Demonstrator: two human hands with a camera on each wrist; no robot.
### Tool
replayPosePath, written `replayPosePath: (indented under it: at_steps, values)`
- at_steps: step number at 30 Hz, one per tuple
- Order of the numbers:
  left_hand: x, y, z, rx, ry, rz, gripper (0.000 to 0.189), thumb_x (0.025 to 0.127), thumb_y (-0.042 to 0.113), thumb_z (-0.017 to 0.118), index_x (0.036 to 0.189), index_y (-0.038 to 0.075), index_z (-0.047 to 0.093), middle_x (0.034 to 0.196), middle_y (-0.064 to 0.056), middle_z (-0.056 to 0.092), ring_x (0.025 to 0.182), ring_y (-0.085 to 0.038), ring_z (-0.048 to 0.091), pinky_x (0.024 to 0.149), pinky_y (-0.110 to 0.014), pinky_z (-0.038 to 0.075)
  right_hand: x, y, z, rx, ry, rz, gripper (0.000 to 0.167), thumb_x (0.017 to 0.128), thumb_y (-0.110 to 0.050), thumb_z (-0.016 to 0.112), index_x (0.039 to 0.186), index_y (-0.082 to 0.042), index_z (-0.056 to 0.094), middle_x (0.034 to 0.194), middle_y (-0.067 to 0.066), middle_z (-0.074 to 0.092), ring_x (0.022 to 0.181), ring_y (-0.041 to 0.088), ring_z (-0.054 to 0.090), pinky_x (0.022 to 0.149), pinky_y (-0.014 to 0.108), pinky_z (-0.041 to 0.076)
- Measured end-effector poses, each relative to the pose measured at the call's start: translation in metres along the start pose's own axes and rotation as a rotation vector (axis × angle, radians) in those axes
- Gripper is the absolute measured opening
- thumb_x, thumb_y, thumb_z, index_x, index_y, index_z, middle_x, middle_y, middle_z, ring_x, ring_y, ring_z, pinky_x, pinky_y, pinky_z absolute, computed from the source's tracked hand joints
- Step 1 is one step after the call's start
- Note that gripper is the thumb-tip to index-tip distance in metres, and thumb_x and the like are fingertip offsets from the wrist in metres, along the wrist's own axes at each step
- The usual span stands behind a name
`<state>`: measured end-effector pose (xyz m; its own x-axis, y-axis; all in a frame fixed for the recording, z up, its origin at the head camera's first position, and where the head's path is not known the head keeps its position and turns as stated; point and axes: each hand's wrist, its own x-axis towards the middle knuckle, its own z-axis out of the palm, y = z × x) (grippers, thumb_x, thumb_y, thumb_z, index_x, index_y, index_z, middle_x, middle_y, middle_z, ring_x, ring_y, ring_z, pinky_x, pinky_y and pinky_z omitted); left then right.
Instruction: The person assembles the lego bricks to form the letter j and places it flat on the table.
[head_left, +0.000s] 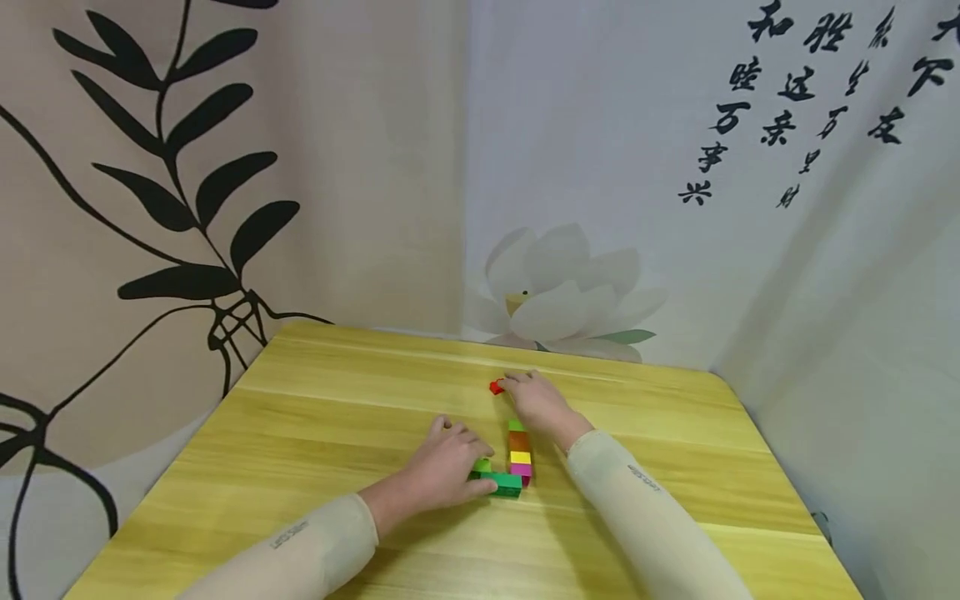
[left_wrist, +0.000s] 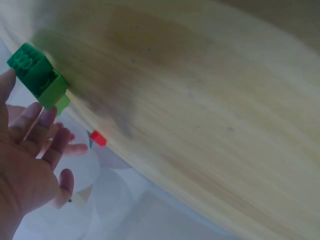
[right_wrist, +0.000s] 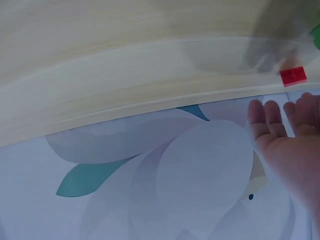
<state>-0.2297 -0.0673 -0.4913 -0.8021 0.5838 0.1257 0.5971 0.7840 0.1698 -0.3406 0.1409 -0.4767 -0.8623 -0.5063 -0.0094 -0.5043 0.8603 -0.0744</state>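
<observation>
My left hand holds a dark green toy building brick at its left end, thumb along the near side and fingers behind. A light green brick sits against the dark green one, near the fingertips in the left wrist view. From the dark green brick's right end a row runs away from me: a magenta brick, a yellow brick, an orange-brown brick and a bright green brick. Farther back, my right hand reaches with loosely bent fingers beside a small red brick.
The wooden table spreads out on both sides of the bricks. Behind its back edge hangs a pale wall cloth printed with dark leaves, a lotus flower and writing. Both forearms wear cream sleeves.
</observation>
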Motion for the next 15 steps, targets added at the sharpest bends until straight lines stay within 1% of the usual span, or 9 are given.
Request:
replayPosePath:
  at_steps: [2, 4, 7, 9, 11, 15]
  values:
    - [-0.001, 0.000, 0.002, 0.002, -0.010, 0.000, 0.050, 0.094, 0.058, 0.077, 0.129, 0.021, 0.076, 0.130, 0.003, 0.077, 0.127, -0.024, 0.064, 0.115, -0.058, 0.038, 0.005, 0.002, 0.002, -0.056, -0.028, -0.001, 0.043, 0.112, -0.004, 0.046, 0.153, -0.010, 0.058, 0.167, 0.013, 0.048, 0.150, 0.043, 0.048, 0.126, 0.053, 0.040]
    - [-0.001, 0.000, 0.003, 0.000, -0.015, 0.001, 0.050, 0.094, 0.057, 0.077, 0.130, 0.022, 0.076, 0.131, 0.003, 0.076, 0.129, -0.025, 0.063, 0.116, -0.058, 0.037, 0.009, 0.004, 0.004, -0.080, -0.041, -0.003, 0.042, 0.113, -0.005, 0.046, 0.153, -0.010, 0.059, 0.167, 0.013, 0.047, 0.150, 0.043, 0.048, 0.125, 0.053, 0.041]
    - [-0.003, -0.001, 0.004, -0.009, -0.013, 0.000, 0.049, 0.094, 0.056, 0.078, 0.129, 0.022, 0.076, 0.130, 0.003, 0.076, 0.128, -0.024, 0.063, 0.116, -0.058, 0.037, 0.009, 0.007, 0.008, -0.064, -0.038, -0.014, 0.042, 0.111, -0.004, 0.048, 0.151, -0.009, 0.061, 0.162, 0.016, 0.053, 0.148, 0.044, 0.049, 0.125, 0.054, 0.042]
    - [-0.004, -0.003, 0.004, -0.014, -0.009, -0.003, 0.048, 0.094, 0.055, 0.079, 0.128, 0.021, 0.076, 0.130, 0.003, 0.076, 0.128, -0.025, 0.063, 0.116, -0.059, 0.037, 0.006, 0.008, 0.009, -0.039, -0.027, -0.021, 0.041, 0.111, -0.004, 0.048, 0.148, -0.007, 0.063, 0.157, 0.019, 0.058, 0.146, 0.044, 0.051, 0.125, 0.054, 0.042]
    - [-0.004, -0.003, 0.004, -0.019, -0.008, -0.001, 0.048, 0.094, 0.054, 0.079, 0.128, 0.021, 0.076, 0.130, 0.003, 0.076, 0.128, -0.025, 0.063, 0.116, -0.059, 0.037, -0.001, 0.012, 0.010, -0.031, -0.023, -0.015, 0.040, 0.111, -0.004, 0.049, 0.147, -0.005, 0.064, 0.155, 0.021, 0.059, 0.145, 0.044, 0.052, 0.125, 0.054, 0.041]
    - [-0.005, -0.003, 0.005, -0.026, -0.014, -0.004, 0.048, 0.094, 0.053, 0.079, 0.129, 0.020, 0.076, 0.131, 0.002, 0.076, 0.130, -0.025, 0.063, 0.118, -0.060, 0.037, -0.018, 0.016, 0.011, -0.055, -0.016, -0.010, 0.038, 0.110, -0.004, 0.051, 0.146, -0.004, 0.064, 0.155, 0.019, 0.059, 0.144, 0.042, 0.054, 0.124, 0.052, 0.043]
